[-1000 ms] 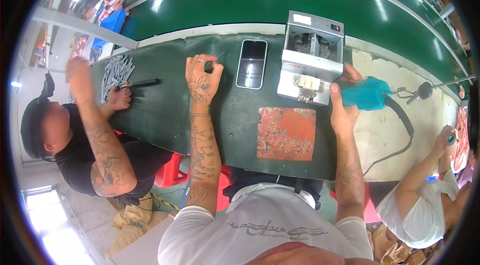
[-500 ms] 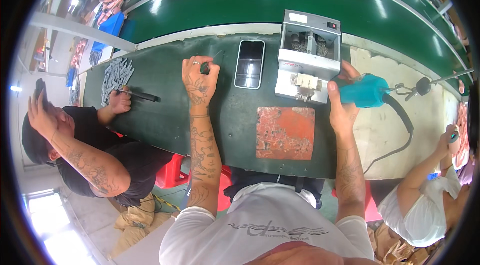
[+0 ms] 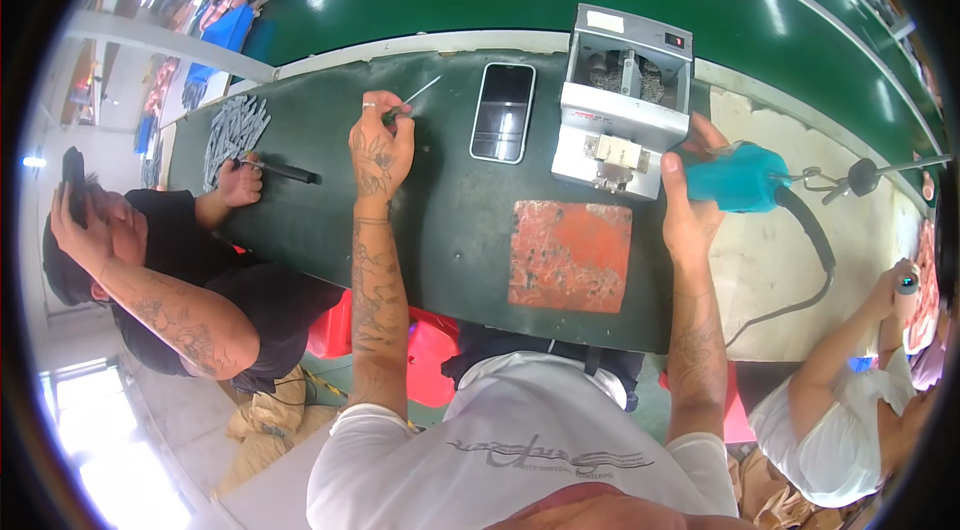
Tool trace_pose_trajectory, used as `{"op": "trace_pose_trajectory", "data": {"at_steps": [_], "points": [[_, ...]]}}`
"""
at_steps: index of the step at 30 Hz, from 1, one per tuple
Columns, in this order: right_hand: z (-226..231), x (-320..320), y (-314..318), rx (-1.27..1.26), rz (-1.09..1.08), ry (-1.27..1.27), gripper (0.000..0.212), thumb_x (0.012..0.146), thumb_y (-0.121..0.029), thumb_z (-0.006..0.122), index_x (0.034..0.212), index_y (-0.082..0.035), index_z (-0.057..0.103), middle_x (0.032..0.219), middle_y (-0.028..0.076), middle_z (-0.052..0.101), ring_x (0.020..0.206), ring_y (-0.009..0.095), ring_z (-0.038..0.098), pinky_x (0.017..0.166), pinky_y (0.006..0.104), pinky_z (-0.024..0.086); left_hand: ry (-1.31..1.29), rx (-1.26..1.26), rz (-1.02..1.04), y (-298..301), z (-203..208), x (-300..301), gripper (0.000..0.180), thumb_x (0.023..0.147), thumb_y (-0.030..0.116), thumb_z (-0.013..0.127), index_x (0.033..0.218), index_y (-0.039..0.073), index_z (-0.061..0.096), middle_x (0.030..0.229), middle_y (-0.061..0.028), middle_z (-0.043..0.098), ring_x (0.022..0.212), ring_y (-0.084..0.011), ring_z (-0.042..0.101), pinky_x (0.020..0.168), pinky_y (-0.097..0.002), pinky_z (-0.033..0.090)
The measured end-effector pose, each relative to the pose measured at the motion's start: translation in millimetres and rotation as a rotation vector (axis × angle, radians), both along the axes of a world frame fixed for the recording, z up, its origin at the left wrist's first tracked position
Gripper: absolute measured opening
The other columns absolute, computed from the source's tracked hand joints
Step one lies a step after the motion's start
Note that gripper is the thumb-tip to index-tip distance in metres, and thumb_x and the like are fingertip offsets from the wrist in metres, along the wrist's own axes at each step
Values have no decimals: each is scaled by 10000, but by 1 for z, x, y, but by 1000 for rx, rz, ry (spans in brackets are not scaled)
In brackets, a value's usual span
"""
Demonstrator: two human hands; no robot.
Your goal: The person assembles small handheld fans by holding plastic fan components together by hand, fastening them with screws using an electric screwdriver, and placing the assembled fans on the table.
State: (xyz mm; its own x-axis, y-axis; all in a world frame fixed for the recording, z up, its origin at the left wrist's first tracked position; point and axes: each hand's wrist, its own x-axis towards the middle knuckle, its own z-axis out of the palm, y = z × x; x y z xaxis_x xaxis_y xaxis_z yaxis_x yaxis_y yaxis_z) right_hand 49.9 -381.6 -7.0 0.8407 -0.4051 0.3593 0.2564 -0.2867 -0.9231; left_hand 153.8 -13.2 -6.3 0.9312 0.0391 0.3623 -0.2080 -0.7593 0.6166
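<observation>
My left hand is over the dark green tabletop, left of a phone. Its fingers are closed round a small screwdriver with a green handle, its thin metal shaft pointing up to the right. My right hand is closed about the left end of a teal power tool, beside a grey metal machine; the palm hides part of the grip. The machine has an open chamber, a switch on top and a clamp-like block at its front. A worn red square plate lies nearer me.
The phone lies between my left hand and the machine. A black cord trails from the teal tool, which meets a hook and rod. At left, a co-worker's hand holds a dark-handled tool by a pile of grey parts. Another person works at right.
My left hand has shifted up and to the left, and more of the screwdriver shaft shows now. My right hand stays on the teal tool. The view has tilted slightly.
</observation>
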Motion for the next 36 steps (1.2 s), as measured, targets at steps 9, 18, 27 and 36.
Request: {"op": "trace_pose_trajectory", "data": {"at_steps": [9,18,27,36], "points": [[5,-4,1,60,3,23,596,915,-278,787,1398,-3,573,1360,120,591,1206,245,533,1041,410,433,302,148,-161,13,20,25,258,1079,283,535,1033,49,633,807,-112,613,731,-232,591,719,-349,487],[4,-3,-2,136,40,30,577,898,-205,809,1388,-12,575,1359,110,584,1236,229,541,1074,401,423,352,193,-144,10,16,35,506,1023,480,600,862,2,640,729,-164,585,692,-310,572,710,-401,482],[1,-1,-1,163,60,20,567,898,-223,814,1371,-12,582,1317,106,604,1250,227,545,1098,377,404,330,419,-124,23,-3,59,628,942,612,654,792,3,681,743,-180,667,769,-347,667,775,-421,525],[3,-1,-2,146,70,2,544,899,-210,806,1357,-17,584,1279,97,619,1174,198,578,1045,353,443,361,508,-143,20,-3,66,662,931,654,634,814,7,711,821,-197,708,864,-382,699,825,-445,539]]}}
